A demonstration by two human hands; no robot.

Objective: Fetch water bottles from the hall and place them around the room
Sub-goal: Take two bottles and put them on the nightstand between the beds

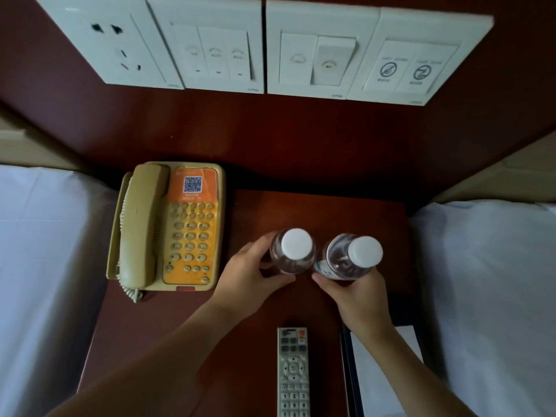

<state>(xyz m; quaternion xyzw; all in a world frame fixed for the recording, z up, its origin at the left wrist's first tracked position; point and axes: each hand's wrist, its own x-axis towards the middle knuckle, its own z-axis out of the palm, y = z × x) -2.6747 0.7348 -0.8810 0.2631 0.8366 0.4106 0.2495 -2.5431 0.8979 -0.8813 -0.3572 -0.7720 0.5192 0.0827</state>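
Your left hand (pixel 252 273) grips one water bottle (pixel 293 251), your right hand (pixel 358 293) grips the second bottle (pixel 349 257); both white-capped, on the nightstand (pixel 255 341) beside one phone (pixel 168 227), one remote (pixel 293 371); labels unreadable

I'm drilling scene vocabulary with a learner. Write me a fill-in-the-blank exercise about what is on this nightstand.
1. Each hand, left hand and right hand, grips one clear plastic water bottle with a ____ cap.
2. The beige corded telephone has an ____ keypad panel.
3. The grey remote control lies ____ the camera than the bottles.
4. White bedding lies on ____ sides of the dark wooden nightstand.

Answers: white; orange; nearer; both
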